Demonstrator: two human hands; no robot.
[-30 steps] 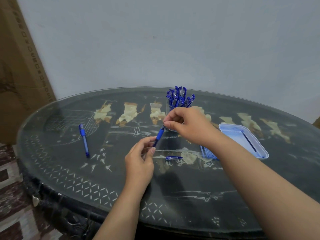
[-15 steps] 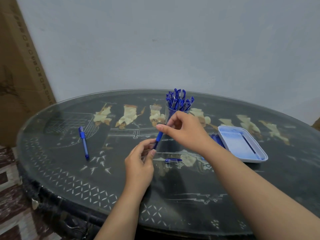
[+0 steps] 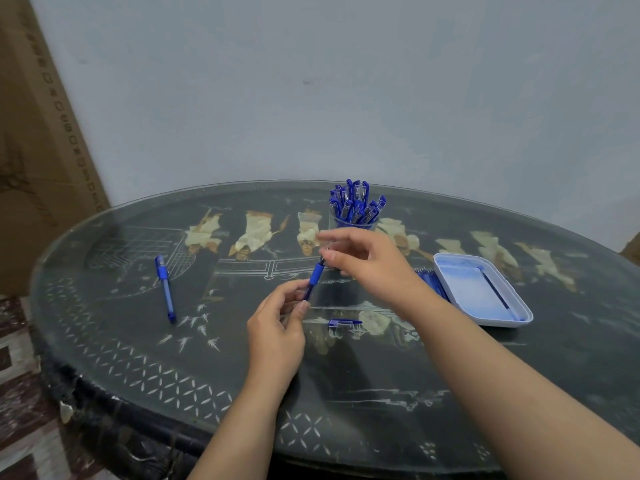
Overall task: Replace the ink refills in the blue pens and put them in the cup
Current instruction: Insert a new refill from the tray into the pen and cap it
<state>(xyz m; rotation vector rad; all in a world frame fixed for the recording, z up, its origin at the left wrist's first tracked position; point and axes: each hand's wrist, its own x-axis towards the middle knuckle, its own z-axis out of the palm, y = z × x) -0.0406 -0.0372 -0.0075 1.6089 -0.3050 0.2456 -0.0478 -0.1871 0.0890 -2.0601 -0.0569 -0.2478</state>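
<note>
My left hand [image 3: 277, 327] pinches the lower barrel of a blue pen [image 3: 314, 278] that tilts up toward the right. At the pen's upper tip, the thumb and forefinger of my right hand [image 3: 370, 261] pinch its small nib end. A blue pen cap [image 3: 344, 322] lies on the table just right of my left hand. Behind my right hand stands a clear cup [image 3: 353, 225] packed with several capped blue pens. One more capped blue pen [image 3: 165, 289] lies alone on the left of the table.
A white tray [image 3: 485, 317] at the right holds one thin refill [image 3: 495, 292]. A bundle of blue refills [image 3: 431, 282] lies against its left side, partly behind my right forearm. The dark round glass-topped table [image 3: 138, 358] backs onto a pale wall; cardboard leans at far left.
My right hand's fingers have shifted up along the pen from its grip to its tip and opened out a little. The left hand and the pen barrel stay nearly in place.
</note>
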